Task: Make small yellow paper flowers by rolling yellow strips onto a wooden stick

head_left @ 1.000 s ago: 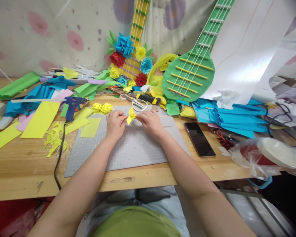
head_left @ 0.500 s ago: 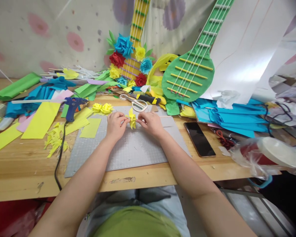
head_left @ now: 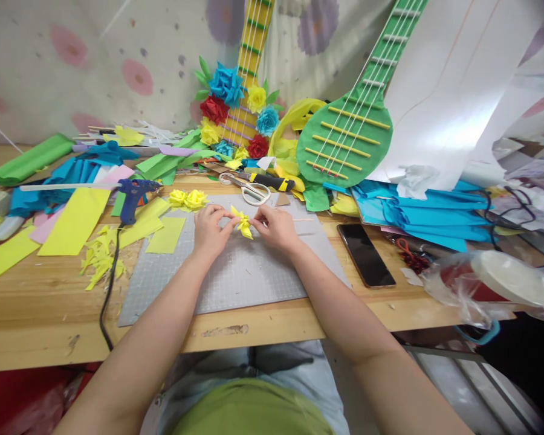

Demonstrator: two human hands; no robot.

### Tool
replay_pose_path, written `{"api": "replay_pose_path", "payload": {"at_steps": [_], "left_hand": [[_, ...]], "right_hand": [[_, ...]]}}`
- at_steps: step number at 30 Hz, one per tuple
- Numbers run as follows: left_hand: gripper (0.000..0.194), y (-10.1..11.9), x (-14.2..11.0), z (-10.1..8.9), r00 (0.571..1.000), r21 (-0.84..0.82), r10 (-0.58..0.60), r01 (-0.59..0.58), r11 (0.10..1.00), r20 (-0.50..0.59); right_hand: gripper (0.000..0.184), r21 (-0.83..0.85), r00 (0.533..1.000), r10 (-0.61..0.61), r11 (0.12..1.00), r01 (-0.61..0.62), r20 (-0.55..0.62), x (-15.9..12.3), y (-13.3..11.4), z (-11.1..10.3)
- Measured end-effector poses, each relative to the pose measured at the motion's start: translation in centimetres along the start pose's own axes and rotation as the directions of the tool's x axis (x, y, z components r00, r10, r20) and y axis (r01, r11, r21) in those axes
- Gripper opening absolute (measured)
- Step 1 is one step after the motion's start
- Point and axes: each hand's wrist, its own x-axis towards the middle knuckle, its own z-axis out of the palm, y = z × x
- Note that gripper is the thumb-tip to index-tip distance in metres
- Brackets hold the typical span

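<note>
Over a grey cutting mat (head_left: pixel 245 278), both hands meet at a small yellow paper flower (head_left: pixel 244 226) with pointed petals. My left hand (head_left: pixel 211 232) is closed, thumb and forefinger pinching the flower's left side. From the right, my right hand (head_left: pixel 275 228) pinches at the flower's base. A thin pale stick (head_left: pixel 303 220) pokes out beyond that hand; its part inside the fingers is hidden. Two finished yellow paper flowers (head_left: pixel 188 200) lie behind my left hand. White-handled scissors (head_left: pixel 255 193) rest just behind the hands.
A blue glue gun (head_left: pixel 130 200) with a black cord lies left, among yellow paper sheets (head_left: pixel 75 222) and shreds. A phone (head_left: pixel 365 255) lies right of the mat. Behind stand a green paper instrument (head_left: pixel 344 142) and a yellow one (head_left: pixel 249 66) decorated with flowers. Blue paper (head_left: pixel 426 211) is piled right.
The yellow flower has turned between my fingers, its petals now facing differently. Both hands stay in nearly the same place, and the thin stick has shifted slightly nearer.
</note>
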Motion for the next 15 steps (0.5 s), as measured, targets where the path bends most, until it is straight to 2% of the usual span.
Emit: {"api": "replay_pose_path", "payload": {"at_steps": [7, 15], "left_hand": [[0.014, 0.56, -0.08, -0.54, 0.998, 0.003, 0.061, -0.061, 0.998, -0.013], [0.01, 0.29, -0.05, -0.58, 0.992, 0.067, 0.122, -0.12, 0.991, -0.022]], "right_hand": [[0.019, -0.018, 1.0, 0.017, 1.0, -0.017, -0.004, -0.08, -0.1, 0.1], [0.021, -0.001, 0.998, 0.043, 0.999, -0.043, 0.053, -0.07, -0.1, 0.08]]}}
